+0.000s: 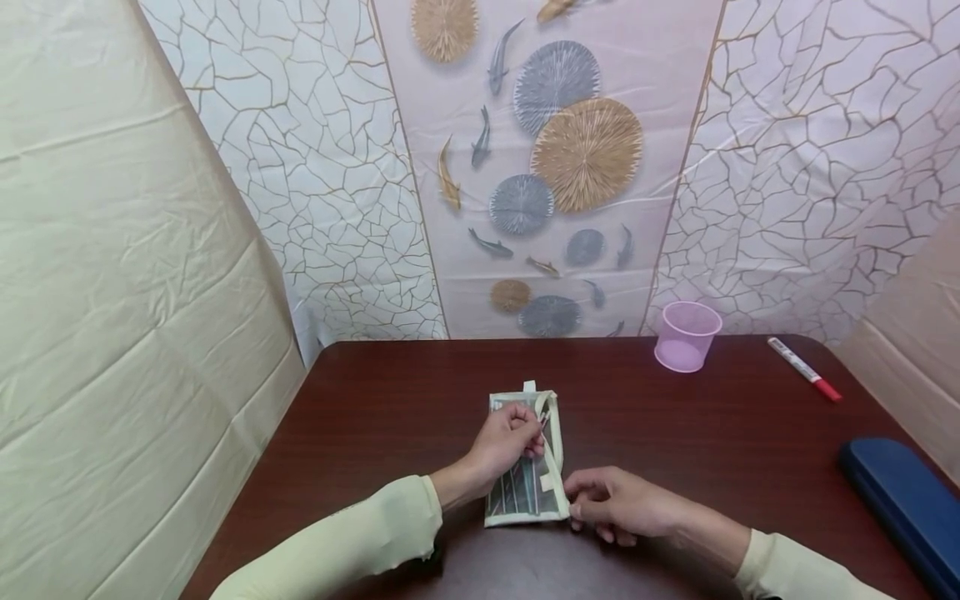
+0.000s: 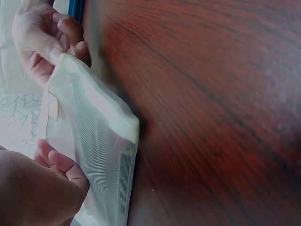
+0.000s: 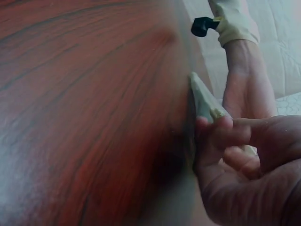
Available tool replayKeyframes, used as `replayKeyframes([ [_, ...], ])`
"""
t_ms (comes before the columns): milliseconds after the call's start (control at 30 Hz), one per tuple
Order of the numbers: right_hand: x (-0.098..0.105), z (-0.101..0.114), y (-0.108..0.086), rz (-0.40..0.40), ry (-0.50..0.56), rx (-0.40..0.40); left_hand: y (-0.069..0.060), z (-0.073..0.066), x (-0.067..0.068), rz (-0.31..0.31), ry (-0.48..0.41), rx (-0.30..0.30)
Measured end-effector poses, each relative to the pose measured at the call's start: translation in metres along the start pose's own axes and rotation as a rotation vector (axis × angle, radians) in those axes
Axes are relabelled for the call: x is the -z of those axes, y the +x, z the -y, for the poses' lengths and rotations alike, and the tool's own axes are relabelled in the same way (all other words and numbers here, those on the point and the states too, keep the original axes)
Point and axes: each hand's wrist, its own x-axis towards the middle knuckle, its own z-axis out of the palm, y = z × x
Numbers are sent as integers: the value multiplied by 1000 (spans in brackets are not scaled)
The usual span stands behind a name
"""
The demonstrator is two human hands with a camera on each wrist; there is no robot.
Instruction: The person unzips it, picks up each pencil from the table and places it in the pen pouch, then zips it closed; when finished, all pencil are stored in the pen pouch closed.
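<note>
A see-through mesh pencil pouch [image 1: 517, 500] with pale cream edging lies on the table, several slim sticks showing through its mesh. Its right-hand edge bows outward near the top, leaving a gap. My left hand [image 1: 510, 437] is over the upper part, thumb and fingertips pinched together at the edging beside that gap; what exactly they grip is partly hidden. With thumb and forefinger, my right hand [image 1: 622, 504] pinches the pouch's lower right corner. The left wrist view shows the mesh side [image 2: 99, 136] tilted up, between both hands.
On the dark wooden table [image 1: 390, 417], a pink mesh cup [image 1: 688, 337] stands at the back right. Beside it lies a white marker with a red cap [image 1: 802, 367]. A dark blue case [image 1: 903, 508] lies along the right edge. Patterned cloth hangs behind.
</note>
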Motion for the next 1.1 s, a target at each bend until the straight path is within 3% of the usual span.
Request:
replayKeyframes([
  [133,0,-3,1,47,-5,27,0,0,2,10,-12,-9],
  [267,0,-2,0,8,-60,57,1,0,3,28,14,-22],
  [367,-1,-1,1,-53,-175,112,1,0,5,49,114,-56],
  [433,-1,0,3,-110,-281,161,-2,0,7,80,240,-97],
  [533,-1,2,3,-199,-406,214,-11,-2,9,143,506,-215],
  [633,2,3,2,-284,-492,254,-25,-5,11,186,811,-417],
  [733,4,4,1,-354,-561,299,-39,-8,9,172,1065,-656],
  [833,4,5,0,-399,-621,341,-50,-10,4,120,1246,-832],
  [933,4,6,2,-415,-667,366,-56,-11,0,65,1376,-920],
  [1100,5,11,5,-389,-741,381,-62,-11,-5,17,1546,-983],
])
